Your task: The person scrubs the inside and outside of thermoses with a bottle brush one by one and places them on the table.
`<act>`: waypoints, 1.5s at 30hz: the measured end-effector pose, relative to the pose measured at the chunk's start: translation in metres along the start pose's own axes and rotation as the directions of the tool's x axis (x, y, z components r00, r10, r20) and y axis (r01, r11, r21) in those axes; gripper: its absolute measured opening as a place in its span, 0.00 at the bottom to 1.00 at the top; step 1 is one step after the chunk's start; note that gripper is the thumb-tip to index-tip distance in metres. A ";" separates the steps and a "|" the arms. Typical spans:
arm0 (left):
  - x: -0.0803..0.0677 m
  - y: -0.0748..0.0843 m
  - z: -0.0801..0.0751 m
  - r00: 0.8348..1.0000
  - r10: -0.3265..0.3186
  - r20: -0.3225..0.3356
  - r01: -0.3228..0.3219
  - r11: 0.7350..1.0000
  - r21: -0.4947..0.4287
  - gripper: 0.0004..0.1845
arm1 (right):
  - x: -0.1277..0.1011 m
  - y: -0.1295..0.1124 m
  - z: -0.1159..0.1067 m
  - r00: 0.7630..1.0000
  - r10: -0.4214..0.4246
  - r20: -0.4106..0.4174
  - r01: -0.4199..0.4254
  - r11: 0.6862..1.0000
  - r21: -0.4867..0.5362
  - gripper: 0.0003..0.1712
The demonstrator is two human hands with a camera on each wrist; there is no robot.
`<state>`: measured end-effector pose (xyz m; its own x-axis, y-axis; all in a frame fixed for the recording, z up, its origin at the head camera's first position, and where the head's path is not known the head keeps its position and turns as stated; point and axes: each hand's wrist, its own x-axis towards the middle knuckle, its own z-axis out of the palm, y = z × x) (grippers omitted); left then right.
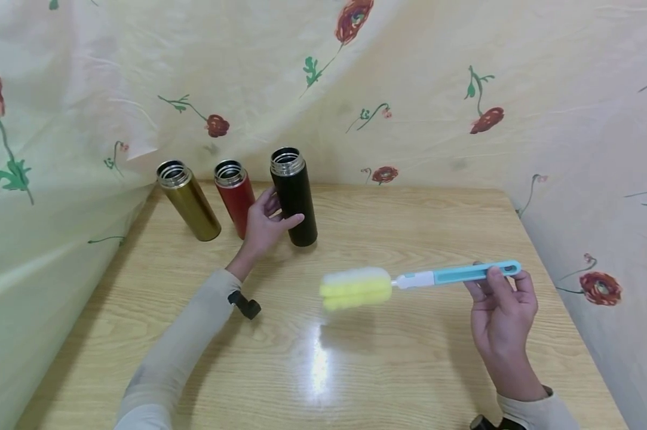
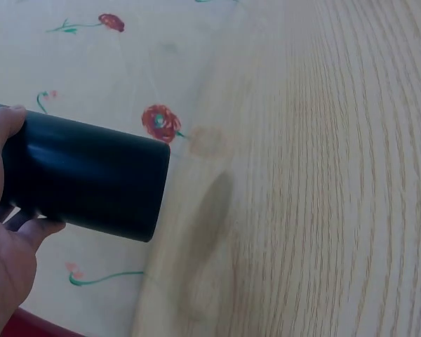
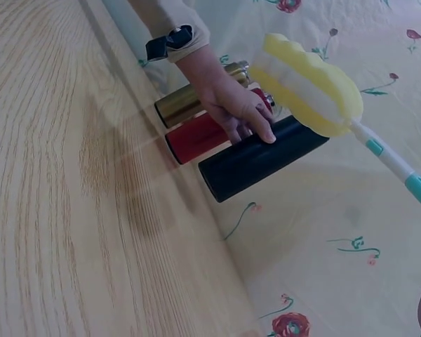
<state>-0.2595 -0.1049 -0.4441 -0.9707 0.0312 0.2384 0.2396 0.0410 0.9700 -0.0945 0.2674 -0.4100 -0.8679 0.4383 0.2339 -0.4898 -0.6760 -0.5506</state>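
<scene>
The black flask (image 1: 294, 198) stands upright and lidless at the back of the wooden table (image 1: 409, 358), rightmost in a row with a red flask (image 1: 236, 197) and a gold flask (image 1: 189, 200). From the head camera we see our left hand (image 1: 264, 224) wrapping its side, thumb in front, while our right hand (image 1: 503, 310) pinches the blue handle of the sponge brush (image 1: 404, 282), held level above the table, well apart from the flask. At the left wrist, our fingers (image 2: 3, 133) curl round the black body (image 2: 84, 179), its base on the wood. At the right wrist, the yellow sponge head (image 3: 312, 84) is outside the flask (image 3: 263, 158). We judge the work barely begun: flask gripped, brush in hand, no brushing started, all three flasks still to do.
</scene>
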 end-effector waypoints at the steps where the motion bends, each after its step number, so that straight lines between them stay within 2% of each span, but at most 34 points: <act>1: 0.001 -0.002 -0.001 1.000 0.001 -0.004 -0.001 1.000 0.001 0.42 | 0.000 0.000 0.000 1.000 -0.005 -0.005 0.005 1.000 -0.018 0.06; 5: 0.003 -0.006 -0.002 1.000 -0.005 -0.017 0.005 1.000 -0.002 0.43 | 0.000 0.000 -0.002 1.000 -0.015 -0.009 0.015 0.998 -0.063 0.05; 12: 0.007 -0.013 -0.004 0.999 -0.030 -0.021 0.030 1.000 -0.006 0.45 | -0.001 -0.001 -0.003 1.000 0.015 -0.004 -0.015 1.000 0.002 0.06; 22: 0.009 -0.022 -0.004 0.998 -0.060 -0.026 0.059 0.998 -0.035 0.44 | -0.003 -0.002 -0.004 1.000 0.019 -0.001 -0.019 1.000 0.007 0.07; 29: 0.009 -0.022 -0.002 0.995 -0.097 -0.033 0.096 0.995 -0.042 0.44 | -0.002 -0.002 -0.004 0.999 0.016 -0.031 -0.016 1.000 0.012 0.07; 38: 0.008 -0.030 0.000 0.997 -0.051 -0.055 0.048 0.997 -0.053 0.44 | 0.001 -0.002 -0.004 0.996 0.012 -0.089 -0.010 1.000 0.018 0.07; 45: 0.009 -0.034 -0.001 0.997 -0.047 -0.064 0.045 0.999 -0.023 0.44 | 0.003 -0.003 -0.007 0.994 0.003 -0.106 -0.001 1.000 0.019 0.07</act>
<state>-0.2769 -0.1073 -0.4752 -0.9801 -0.0350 0.1954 0.1948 0.0195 0.9806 -0.0953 0.2745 -0.4133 -0.8557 0.4966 0.1456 -0.4903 -0.6879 -0.5352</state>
